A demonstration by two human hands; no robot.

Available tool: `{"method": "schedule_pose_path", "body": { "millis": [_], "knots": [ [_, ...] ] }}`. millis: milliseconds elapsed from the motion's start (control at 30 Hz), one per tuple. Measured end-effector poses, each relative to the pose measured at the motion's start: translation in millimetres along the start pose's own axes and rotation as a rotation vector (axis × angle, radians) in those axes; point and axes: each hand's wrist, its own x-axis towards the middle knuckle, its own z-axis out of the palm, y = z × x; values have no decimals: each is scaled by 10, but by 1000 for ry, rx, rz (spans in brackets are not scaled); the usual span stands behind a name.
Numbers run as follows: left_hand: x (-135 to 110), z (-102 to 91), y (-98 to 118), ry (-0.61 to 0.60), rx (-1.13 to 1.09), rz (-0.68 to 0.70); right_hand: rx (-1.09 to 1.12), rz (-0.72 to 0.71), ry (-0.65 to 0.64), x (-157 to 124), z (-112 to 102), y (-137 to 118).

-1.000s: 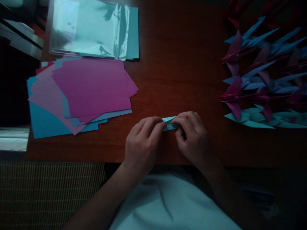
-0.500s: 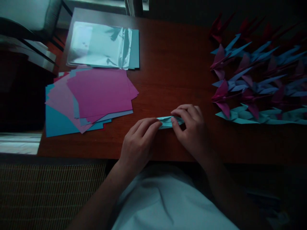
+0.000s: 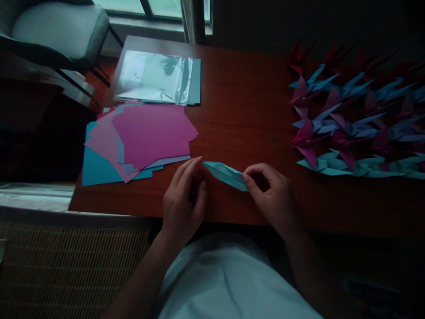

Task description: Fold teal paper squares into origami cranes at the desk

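Observation:
A folded piece of light teal origami paper [image 3: 226, 174], long and pointed at its left end, is held over the front of the wooden table. My right hand [image 3: 270, 190] pinches its right end between thumb and fingers. Beside its left tip is my left hand [image 3: 184, 195], fingers stretched out and thumb apart from them; the fingertips are at or very near the tip, and I cannot tell whether they touch it.
Loose pink, purple and blue paper sheets [image 3: 152, 137] lie to the left. Behind them is a clear plastic packet [image 3: 149, 77] of teal paper. Rows of folded paper cranes [image 3: 352, 126] stand on the table [image 3: 245, 106] at the right. A chair [image 3: 63, 33] is at the far left.
My left hand has let go of the folded paper and opened. My right hand has moved slightly right and down, and the paper now slants. The view has shifted.

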Motion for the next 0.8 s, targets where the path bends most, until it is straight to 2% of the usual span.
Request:
{"method": "schedule_pose_path", "body": {
  "millis": [100,233,367,467,567,733,800],
  "knots": [
    [-35,92,69,-14,-340,-160,246,123,92,-78,37,-8],
    [-9,145,176,27,-693,-366,399,161,207,-132,100,-69],
    [51,154,260,-181,-797,-418,424,105,256,-153,137,-150],
    [73,178,314,-189,-799,-433,421,56,228,-174,128,-163],
    [76,205,340,-168,-776,-452,462,79,172,-182,87,-125],
    [63,221,315,-215,-771,-445,542,191,-54,-135,17,-87],
    [52,223,302,-228,-754,-444,488,206,-85,-115,5,-98]
  ]
}}
